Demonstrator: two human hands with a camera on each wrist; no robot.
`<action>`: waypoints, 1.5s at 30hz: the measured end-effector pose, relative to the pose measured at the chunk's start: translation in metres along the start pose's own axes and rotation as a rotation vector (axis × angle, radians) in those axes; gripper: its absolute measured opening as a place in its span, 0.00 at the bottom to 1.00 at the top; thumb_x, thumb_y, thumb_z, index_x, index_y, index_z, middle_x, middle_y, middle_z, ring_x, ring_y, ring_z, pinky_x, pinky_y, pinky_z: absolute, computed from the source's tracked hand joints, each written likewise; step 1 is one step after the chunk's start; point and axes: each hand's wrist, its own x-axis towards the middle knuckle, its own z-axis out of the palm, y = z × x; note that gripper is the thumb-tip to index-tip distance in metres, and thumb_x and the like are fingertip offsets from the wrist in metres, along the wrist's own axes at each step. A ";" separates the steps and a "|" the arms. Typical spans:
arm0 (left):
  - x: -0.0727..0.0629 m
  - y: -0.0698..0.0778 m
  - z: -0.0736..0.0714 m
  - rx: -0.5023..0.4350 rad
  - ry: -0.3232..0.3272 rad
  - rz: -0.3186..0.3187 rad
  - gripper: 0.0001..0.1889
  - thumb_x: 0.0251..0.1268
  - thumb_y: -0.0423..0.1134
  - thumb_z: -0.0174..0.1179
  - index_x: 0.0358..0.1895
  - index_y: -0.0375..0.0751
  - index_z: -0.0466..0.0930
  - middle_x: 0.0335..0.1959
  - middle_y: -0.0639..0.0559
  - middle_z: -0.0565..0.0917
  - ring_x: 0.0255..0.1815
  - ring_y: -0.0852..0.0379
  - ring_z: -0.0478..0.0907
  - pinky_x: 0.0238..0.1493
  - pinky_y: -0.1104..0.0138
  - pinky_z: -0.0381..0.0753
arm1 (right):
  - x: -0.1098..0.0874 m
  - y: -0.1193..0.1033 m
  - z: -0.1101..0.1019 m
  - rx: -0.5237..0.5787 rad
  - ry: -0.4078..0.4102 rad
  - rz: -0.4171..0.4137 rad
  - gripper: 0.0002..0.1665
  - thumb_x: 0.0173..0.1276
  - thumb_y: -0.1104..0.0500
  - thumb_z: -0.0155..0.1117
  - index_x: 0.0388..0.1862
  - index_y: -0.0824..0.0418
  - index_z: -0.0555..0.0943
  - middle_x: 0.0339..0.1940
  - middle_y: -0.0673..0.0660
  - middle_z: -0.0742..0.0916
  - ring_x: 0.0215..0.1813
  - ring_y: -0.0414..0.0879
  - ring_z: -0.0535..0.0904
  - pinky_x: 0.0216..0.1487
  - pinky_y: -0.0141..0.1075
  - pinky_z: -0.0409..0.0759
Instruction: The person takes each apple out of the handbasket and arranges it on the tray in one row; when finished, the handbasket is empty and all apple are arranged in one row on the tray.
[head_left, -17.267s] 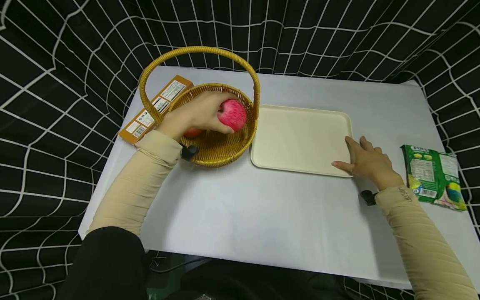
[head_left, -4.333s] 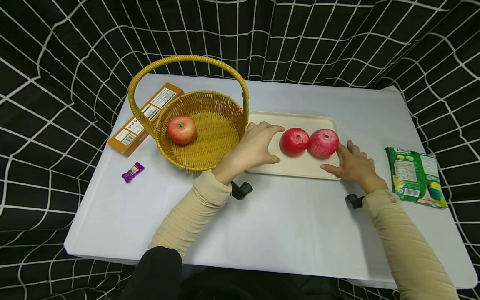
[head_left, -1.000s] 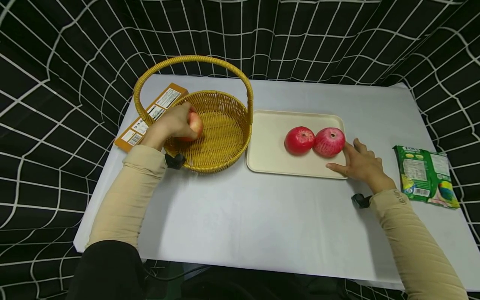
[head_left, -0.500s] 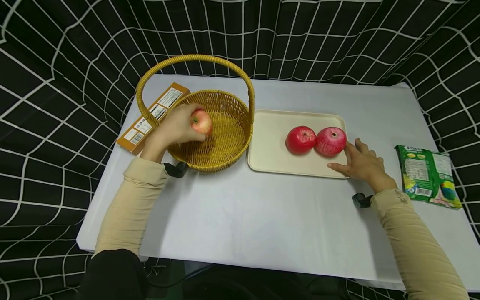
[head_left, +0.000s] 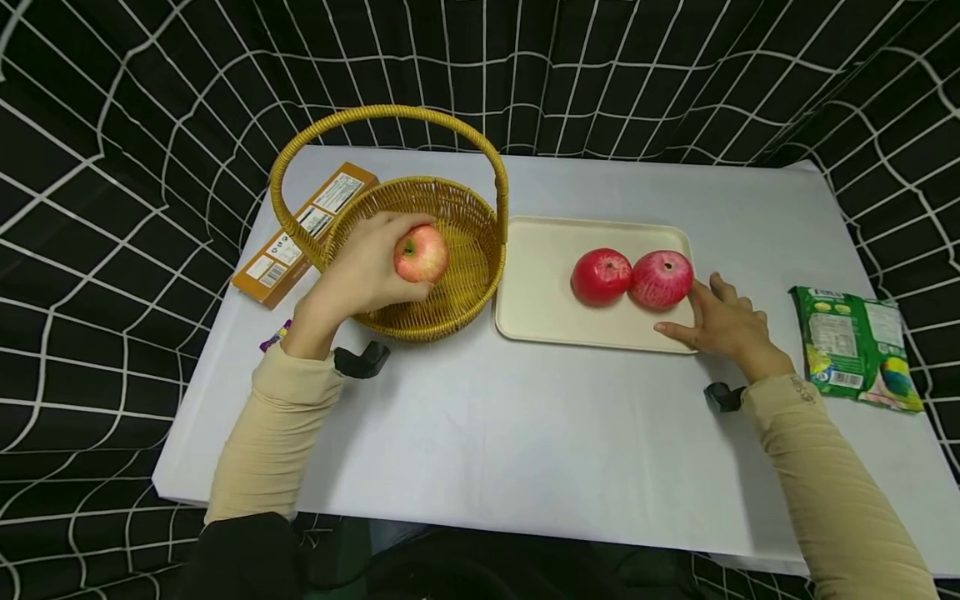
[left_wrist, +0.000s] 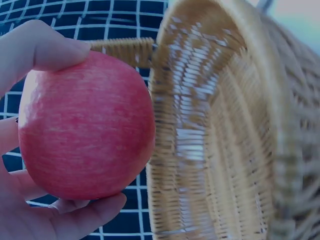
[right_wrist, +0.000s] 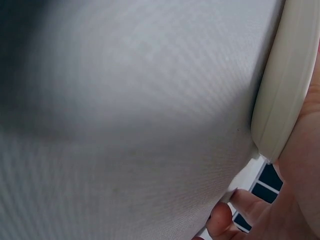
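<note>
In the head view my left hand (head_left: 367, 265) grips a red-and-yellow apple (head_left: 422, 254) between thumb and fingers, over the yellow wicker basket (head_left: 450, 321). The left wrist view shows the apple (left_wrist: 87, 125) held beside the basket wall (left_wrist: 240, 125), the fingers on its far side partly hidden. A cream tray (head_left: 536, 279) lies right of the basket. On it sit a red apple (head_left: 601, 277) and a pink streaked apple (head_left: 662, 279), close together. My right hand (head_left: 727, 323) rests at the tray's right edge with fingers extended; the right wrist view shows the tray rim (right_wrist: 285, 85) against it.
The basket's tall arched handle (head_left: 390, 111) stands over the left arm's side. A long orange box (head_left: 300, 237) lies behind the basket at left. A purple-wrapped candy (head_left: 276, 335) peeks out beside the left wrist. A green snack bag (head_left: 857, 348) lies at far right.
Earlier, the pink and red apples came to lie on the tray. Within the last second my left hand lifts the remaining apple and moves it rightward over the basket. The right hand stays put.
</note>
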 end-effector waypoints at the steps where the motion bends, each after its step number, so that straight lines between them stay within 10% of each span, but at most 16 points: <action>1: -0.002 0.003 0.001 0.001 0.005 0.008 0.43 0.47 0.41 0.73 0.74 0.46 0.71 0.70 0.37 0.74 0.69 0.37 0.68 0.66 0.42 0.74 | 0.000 0.000 0.000 0.000 0.001 0.000 0.68 0.63 0.21 0.60 0.86 0.55 0.43 0.82 0.81 0.46 0.72 0.92 0.52 0.65 0.85 0.54; 20: -0.005 0.051 0.053 -0.089 0.043 0.182 0.43 0.45 0.42 0.76 0.71 0.41 0.72 0.68 0.42 0.77 0.64 0.42 0.71 0.66 0.52 0.69 | 0.001 -0.001 -0.001 -0.012 -0.007 0.015 0.69 0.62 0.20 0.59 0.86 0.55 0.43 0.82 0.81 0.46 0.73 0.91 0.52 0.66 0.86 0.52; 45: 0.023 0.100 0.133 -0.065 0.099 0.102 0.41 0.53 0.37 0.73 0.74 0.41 0.70 0.71 0.37 0.72 0.63 0.37 0.69 0.60 0.53 0.79 | 0.000 0.000 -0.001 -0.054 0.003 -0.007 0.68 0.65 0.21 0.58 0.86 0.59 0.44 0.82 0.81 0.47 0.73 0.90 0.54 0.65 0.83 0.58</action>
